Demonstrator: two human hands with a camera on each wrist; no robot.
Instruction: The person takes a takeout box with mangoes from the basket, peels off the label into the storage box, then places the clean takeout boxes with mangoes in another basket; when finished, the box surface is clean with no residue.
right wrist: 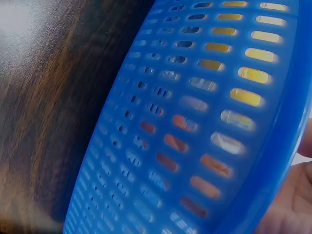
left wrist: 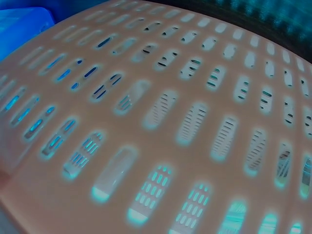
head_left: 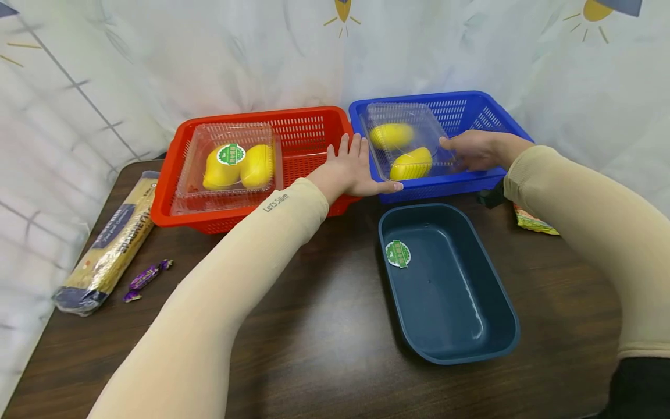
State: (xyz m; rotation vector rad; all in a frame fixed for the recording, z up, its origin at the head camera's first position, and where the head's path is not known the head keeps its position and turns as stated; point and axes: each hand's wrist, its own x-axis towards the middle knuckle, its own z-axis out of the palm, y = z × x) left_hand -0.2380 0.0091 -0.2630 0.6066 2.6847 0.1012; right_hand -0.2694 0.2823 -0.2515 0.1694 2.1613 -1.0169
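Note:
A clear plastic box (head_left: 431, 125) with two yellow, mango-like fruits (head_left: 412, 164) lies in the blue basket (head_left: 484, 99), tilted at its left end. My right hand (head_left: 473, 150) reaches into this basket and pinches the box's right edge, the thumb on top. In the right wrist view, part of the right hand (right wrist: 287, 204) shows past the blue rim, and fingers show through the slots. My left hand (head_left: 353, 169) is spread palm down at the blue basket's left rim, fingers straight. The left wrist view shows only a slotted basket wall (left wrist: 161, 141), not the hand.
A red basket (head_left: 335, 116) on the left holds another clear box (head_left: 204, 134) with two yellow fruits. A dark blue tub (head_left: 445, 279) stands in front of the blue basket. Spaghetti (head_left: 117, 238), a purple-wrapped candy (head_left: 146, 279) and a colourful packet (head_left: 534, 222) lie on the table.

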